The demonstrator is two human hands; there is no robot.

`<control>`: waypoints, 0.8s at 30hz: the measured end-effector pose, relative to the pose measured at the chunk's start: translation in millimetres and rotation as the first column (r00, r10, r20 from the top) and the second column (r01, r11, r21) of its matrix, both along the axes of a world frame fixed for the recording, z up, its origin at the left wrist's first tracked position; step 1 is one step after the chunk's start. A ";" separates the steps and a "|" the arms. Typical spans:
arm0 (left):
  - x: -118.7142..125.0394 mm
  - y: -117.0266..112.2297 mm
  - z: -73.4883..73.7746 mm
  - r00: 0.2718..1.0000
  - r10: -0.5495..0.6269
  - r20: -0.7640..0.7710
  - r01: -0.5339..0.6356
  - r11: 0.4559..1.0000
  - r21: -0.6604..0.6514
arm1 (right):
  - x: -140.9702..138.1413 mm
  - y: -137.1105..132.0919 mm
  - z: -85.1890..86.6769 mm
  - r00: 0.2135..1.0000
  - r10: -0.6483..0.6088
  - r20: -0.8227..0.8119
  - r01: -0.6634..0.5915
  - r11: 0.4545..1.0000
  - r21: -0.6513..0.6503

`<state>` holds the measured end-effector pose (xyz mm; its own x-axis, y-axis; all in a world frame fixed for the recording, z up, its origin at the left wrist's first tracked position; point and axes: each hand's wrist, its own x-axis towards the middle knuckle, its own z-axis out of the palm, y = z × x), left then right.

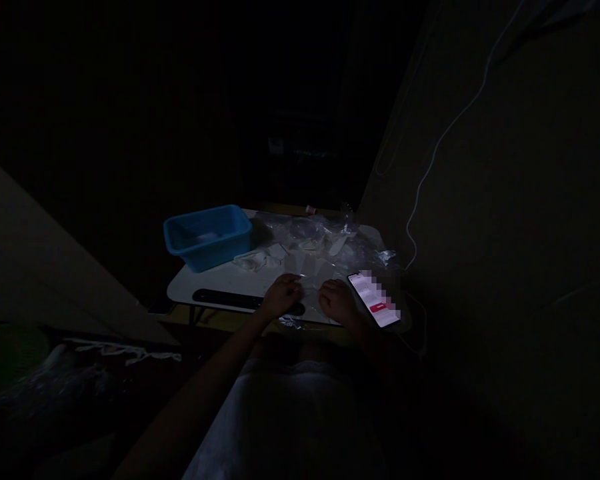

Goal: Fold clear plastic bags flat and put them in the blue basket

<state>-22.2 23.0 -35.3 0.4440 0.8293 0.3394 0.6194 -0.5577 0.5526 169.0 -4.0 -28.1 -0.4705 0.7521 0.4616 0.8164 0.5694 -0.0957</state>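
The room is dim. My left hand and my right hand rest close together near the front of a white table, with a sheet of transparent plastic between and under them. Both sets of fingers look curled, but the darkness hides whether they grip the film. Crumpled transparent plastic and pale scraps lie farther back. A smartphone with a lit screen lies just right of my right hand.
A blue plastic basin stands at the table's back left. A black strip lies along the front edge. A white cable runs down the wall on the right. Dark shapes and a pale fringed cloth lie low on the left.
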 end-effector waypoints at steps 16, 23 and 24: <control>-0.4 1.4 -2.1 1.000 -0.003 0.007 0.003 1.000 0.026 | -4.3 -0.5 11.0 0.992 0.071 0.109 -0.059 0.992 -0.112; 1.5 -0.6 -1.4 0.986 -0.019 0.168 0.025 0.999 -0.031 | -7.8 0.3 9.1 0.994 0.042 0.096 -0.031 0.994 -0.107; 1.4 -0.9 -1.9 0.972 -0.020 0.235 0.035 0.998 -0.059 | -8.2 0.5 8.8 0.995 0.038 0.093 -0.028 0.994 -0.108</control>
<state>-20.8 22.1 -37.2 0.3815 0.8405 0.3848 0.4533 -0.5329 0.7146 160.8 -3.6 -19.3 -0.5338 0.7775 0.3324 0.8054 0.5872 -0.0802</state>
